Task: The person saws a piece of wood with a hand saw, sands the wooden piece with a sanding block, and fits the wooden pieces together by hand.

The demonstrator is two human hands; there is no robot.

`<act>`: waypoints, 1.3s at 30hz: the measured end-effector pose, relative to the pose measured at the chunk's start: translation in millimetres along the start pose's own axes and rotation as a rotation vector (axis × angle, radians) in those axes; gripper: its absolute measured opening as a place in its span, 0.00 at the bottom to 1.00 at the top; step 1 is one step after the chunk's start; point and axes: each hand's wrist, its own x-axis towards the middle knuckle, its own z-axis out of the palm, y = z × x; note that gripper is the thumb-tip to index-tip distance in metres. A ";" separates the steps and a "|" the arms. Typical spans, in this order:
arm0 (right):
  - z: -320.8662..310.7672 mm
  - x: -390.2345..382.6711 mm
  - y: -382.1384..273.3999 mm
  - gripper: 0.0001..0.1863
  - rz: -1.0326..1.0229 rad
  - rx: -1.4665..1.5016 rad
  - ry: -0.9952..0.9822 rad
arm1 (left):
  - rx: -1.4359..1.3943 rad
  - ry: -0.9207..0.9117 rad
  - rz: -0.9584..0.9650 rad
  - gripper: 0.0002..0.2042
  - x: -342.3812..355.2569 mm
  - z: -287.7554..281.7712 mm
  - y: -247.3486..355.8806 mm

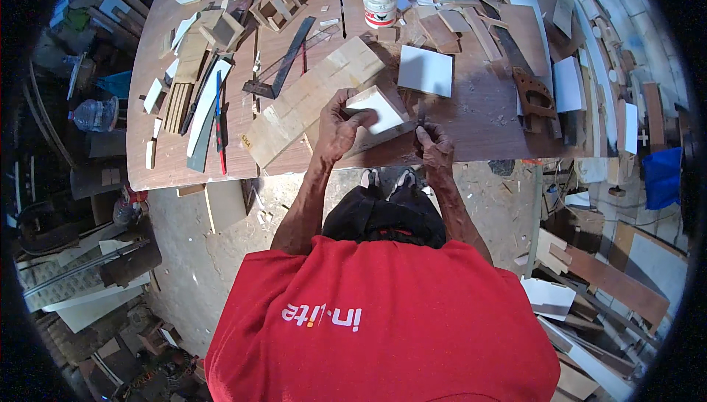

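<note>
My left hand (339, 128) grips a small block-like wooden piece with a white face (375, 110), thumb lying on the white side. It is held tilted above a long pale wooden board (317, 104) that lies aslant on the table. To its right, my right hand (436, 147) is closed round a narrow dark blade-like tool (421, 113) that points away from me. The tool's exact kind is too small to make out, and its tip is apart from the wooden piece. Beyond lies a square white panel (426, 71).
On the brown table (479, 137) lie a try square (283, 63), a red and blue stick (219, 122) and a handsaw (535, 96). A white tub (380, 4) with a brush-like handle stands at the far side. Small wooden boxes (276, 8) and offcuts surround it.
</note>
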 end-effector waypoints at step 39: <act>23.4 -23.7 14.8 0.06 -0.760 -0.696 -0.040 | 1.292 -0.298 0.267 0.08 -10.9 26.3 17.6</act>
